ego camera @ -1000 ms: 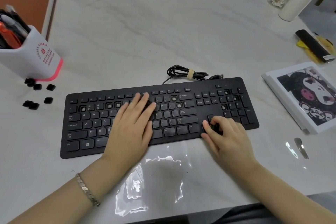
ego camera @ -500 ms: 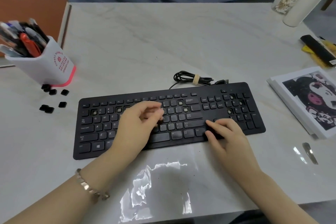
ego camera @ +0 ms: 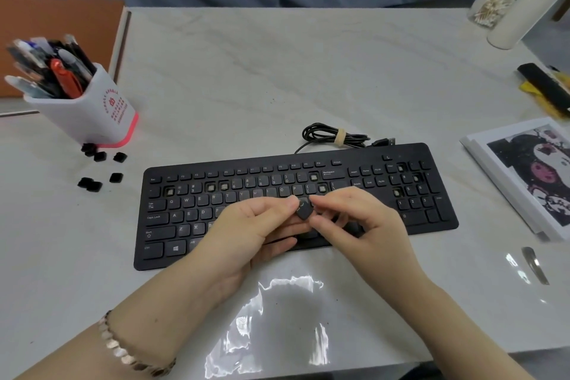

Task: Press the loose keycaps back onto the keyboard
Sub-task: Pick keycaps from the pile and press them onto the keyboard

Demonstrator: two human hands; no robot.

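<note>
The grip is a shared pinch: the left hand (ego camera: 246, 234) and the right hand (ego camera: 364, 225) meet fingertip to fingertip on one black keycap (ego camera: 304, 210). The left thumb sits on the cap's upper left edge with the fingers curled below. The right forefinger and thumb close on its right side. Both grips are narrowed to the cap's width and hold nothing else. The cap hangs tilted, corner down, legend up, just above the middle rows of the keyboard (ego camera: 410, 151) and not yet seated in anything.

To do this step well, I would first turn the cap square so its legend reads the same way as its neighbours. Then match it to the right gap. Several empty sockets (ego camera: 322, 188) show pale stems: two near the cap at the right end of the letter block, three in the number row to the left, and three in the number pad. Let one hand carry the cap to the gap, lay it flat over the stem, and press straight down with a fingertip. A tilted push would likely catch one side only.

More loose keycaps (ego camera: 92, 183) wait on the table (ego camera: 277, 77), well left of the keyboard, beside the pen holder (ego camera: 92, 111).
</note>
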